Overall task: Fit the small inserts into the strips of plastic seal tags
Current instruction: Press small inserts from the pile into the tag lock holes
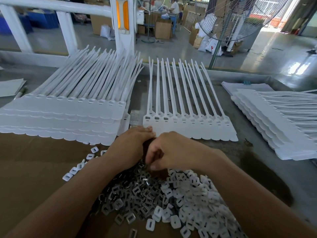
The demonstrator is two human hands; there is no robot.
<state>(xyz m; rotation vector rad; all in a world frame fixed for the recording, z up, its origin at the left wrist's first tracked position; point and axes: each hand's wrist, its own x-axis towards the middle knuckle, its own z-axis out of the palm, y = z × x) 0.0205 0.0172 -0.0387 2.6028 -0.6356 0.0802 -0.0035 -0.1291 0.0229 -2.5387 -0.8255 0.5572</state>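
Hundreds of inserts [154, 194], grey and white, lie heaped on cardboard [34, 169] just before the strip [188, 129]. Over the heap the right hand [169, 152] dips its fingers [150, 160], pinching a grey one. Beside it the left hand [132, 143] keeps its fingers [147, 130] pressed together, tips at the strip's near left corner. That strip lies flat on the grey worktop [248, 152], its three leftmost sockets dark. Taller stacks [60, 121] flank it. Beyond it stand a white post [123, 31], a fan [240, 18] and cartons [163, 30] on a glossy floor [188, 52].

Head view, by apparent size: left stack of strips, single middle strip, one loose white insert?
Largest: left stack of strips.
Then the single middle strip.
Smallest: loose white insert, though nearer the camera.
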